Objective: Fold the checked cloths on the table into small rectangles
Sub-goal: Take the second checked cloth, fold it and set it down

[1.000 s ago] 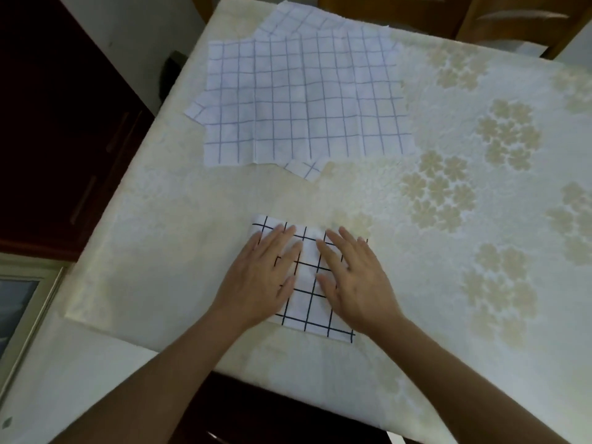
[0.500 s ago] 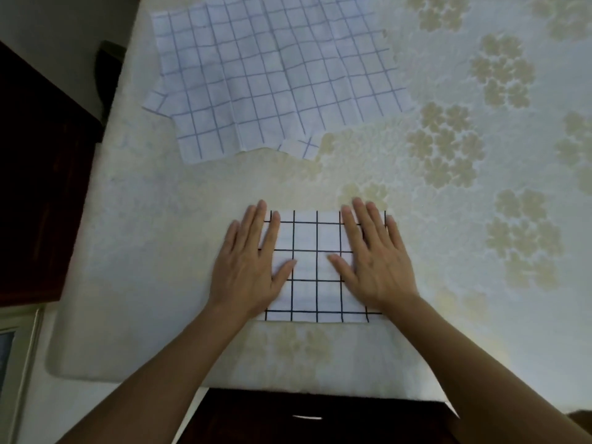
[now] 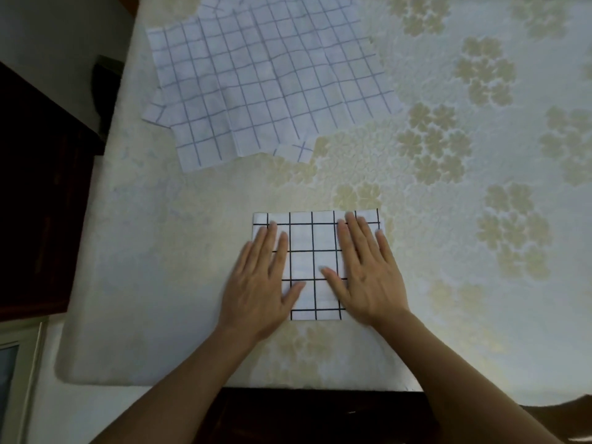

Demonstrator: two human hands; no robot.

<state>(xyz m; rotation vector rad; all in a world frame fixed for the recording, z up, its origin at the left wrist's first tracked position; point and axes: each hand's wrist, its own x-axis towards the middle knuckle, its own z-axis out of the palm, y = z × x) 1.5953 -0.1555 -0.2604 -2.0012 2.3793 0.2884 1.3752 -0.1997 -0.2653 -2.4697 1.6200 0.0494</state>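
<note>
Fingers [image 3: 272, 241] of both our hands lie straight and a little spread, pressed flat on the folded cloth [image 3: 312, 251] and gripping nothing. Our left hand [image 3: 256, 290] covers its left side, the palm reaching past the cloth's left edge onto the tablecloth [image 3: 448, 219]. Our right hand [image 3: 368, 277] covers its right side, and the two thumbs point inward with a bare strip of cloth between them. Toward the far left corner of the table [image 3: 96, 347] lie the unfolded cloths [image 3: 266, 84], white with thin blue-grey checks and creased. They are stacked loosely, so that corners of a lower layer stick out at the left and at the near side. A band of bare tablecloth keeps them well apart from the folded cloth. The tablecloth is pale cream, with clusters of tan flowers mostly over the right half. Beyond the table's left edge stands a dark wooden cabinet [image 3: 38, 187], and dark furniture [image 3: 304, 415] shows under the near edge. Our hands hide the folded cloth's two near corners and most of its side edges. The folded cloth is white with a bold black grid, a flat rectangle whose straight far edge runs parallel to the table's near edge. It sits near that edge, about midway along it.
</note>
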